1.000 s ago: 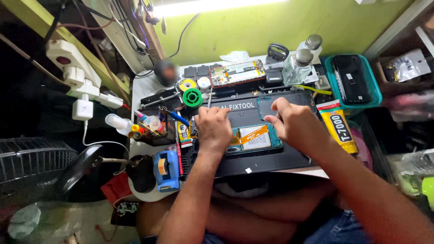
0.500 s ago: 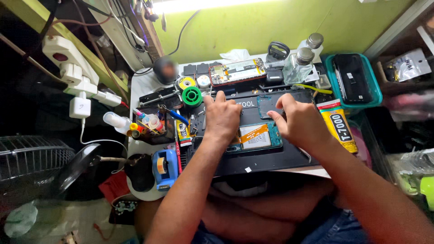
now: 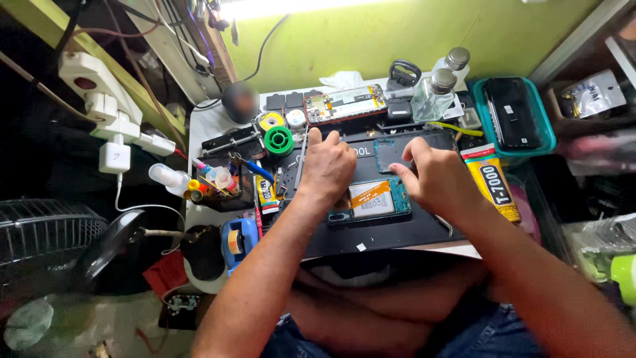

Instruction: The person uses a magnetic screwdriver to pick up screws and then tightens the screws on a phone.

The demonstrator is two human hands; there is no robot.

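Both hands work over an opened phone (image 3: 371,199) lying flat on a black mat (image 3: 384,232) at the front of the bench. Left hand (image 3: 326,166) rests on the mat just beyond the phone's left end, fingers curled, knuckles up; whether it pinches anything I cannot tell. Right hand (image 3: 434,179) sits at the phone's right end, fingers bent down onto the teal frame edge, pressing or gripping it; the fingertips are hidden. The phone has its back off: a pale battery with an orange strip across it, teal frame around, dark board at the left end.

Beyond the hands lies a second open phone (image 3: 344,104) showing its board, beside two clear bottles (image 3: 434,93) with metal caps. A green tape roll (image 3: 279,140) and a yellow one (image 3: 271,121) sit to the left, with pliers (image 3: 248,166) and small tubes nearby. A glue tube (image 3: 491,182) lies just right of the right hand, and a teal tray (image 3: 544,132) behind it holds a black phone (image 3: 511,113). A blue tape dispenser (image 3: 238,240) stands at the near left, a white power strip (image 3: 99,106) far left
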